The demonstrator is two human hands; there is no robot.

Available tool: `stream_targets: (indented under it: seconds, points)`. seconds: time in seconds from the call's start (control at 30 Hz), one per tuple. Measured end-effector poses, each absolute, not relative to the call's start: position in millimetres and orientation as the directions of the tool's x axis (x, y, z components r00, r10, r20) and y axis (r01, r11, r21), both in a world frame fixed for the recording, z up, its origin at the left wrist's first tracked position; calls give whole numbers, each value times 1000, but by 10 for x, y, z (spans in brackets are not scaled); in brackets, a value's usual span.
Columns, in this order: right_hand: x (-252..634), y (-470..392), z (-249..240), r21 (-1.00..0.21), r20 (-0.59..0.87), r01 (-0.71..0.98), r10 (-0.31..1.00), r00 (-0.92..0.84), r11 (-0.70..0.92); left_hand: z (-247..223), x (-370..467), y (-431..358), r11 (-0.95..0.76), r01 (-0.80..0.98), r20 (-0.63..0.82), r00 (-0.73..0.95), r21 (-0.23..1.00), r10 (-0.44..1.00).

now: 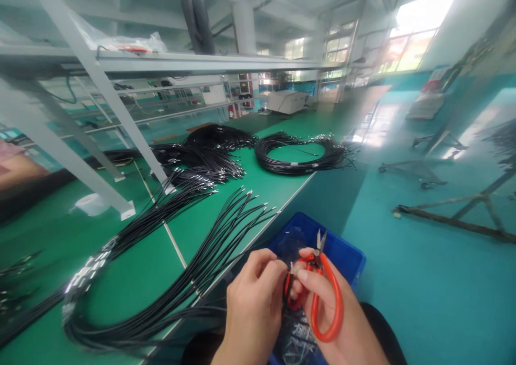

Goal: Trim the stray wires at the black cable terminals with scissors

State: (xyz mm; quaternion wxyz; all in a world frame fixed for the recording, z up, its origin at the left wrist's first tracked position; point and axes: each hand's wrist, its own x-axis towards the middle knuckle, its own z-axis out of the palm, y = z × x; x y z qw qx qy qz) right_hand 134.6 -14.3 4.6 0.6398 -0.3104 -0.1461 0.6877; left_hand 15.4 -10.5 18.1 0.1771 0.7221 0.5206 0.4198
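The left hand (256, 295) is above the near left part of the blue bin (358, 263), its fingers curled in and drawn narrow towards the thumb side. Whatever it grips is mostly hidden; a small pale tip (292, 268) shows between the two hands, and I cannot tell which one holds it. The right hand (334, 311) is over the near right part of the bin, partly closed round red-handled scissors (337, 300). Their blades point up and away above the bin, parted in a narrow V. One handle loop lies across the palm and the other shows beside the curled fingers, while the thumb reaches in towards the left hand.

Inside the bin, below the hands, lie small clear and whitish scraps (298, 338). Left of the bin, a bundle of black cables (121, 322) bends in a U on the green table (121, 284), one set of loose ends fanning out near the bin's far left corner. Beyond the bin, a black cable coil (278, 163) lies on the table, with a heap of more cables (220, 137) to its left.
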Motion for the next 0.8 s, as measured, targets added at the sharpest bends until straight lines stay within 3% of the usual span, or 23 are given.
stream_targets:
  seconds: [0.13, 0.2, 0.47, 0.7, 0.8]
  points:
    - [1342, -157, 49, -605, -227, -781, 974, -18, -156, 161, 154, -121, -180, 291, 159, 94, 940, 983]
    - [1341, -162, 45, -610, -238, -771, 970, -41, -182, 134, 171, -132, -88, 135, 66, 155, 987, 986]
    - [1371, -77, 144, -812, -196, -576, 973, 120, -93, -6, 154, -77, 47, -30, -41, 182, 998, 982]
    - [1341, -65, 145, -710, -166, -695, 986, 7, -115, -40, 192, -75, 117, -198, -77, 198, 973, 977]
    - [1358, -85, 67, -720, -157, -686, 988, 11, -107, -40, 192, -72, 103, -228, -61, 182, 968, 981]
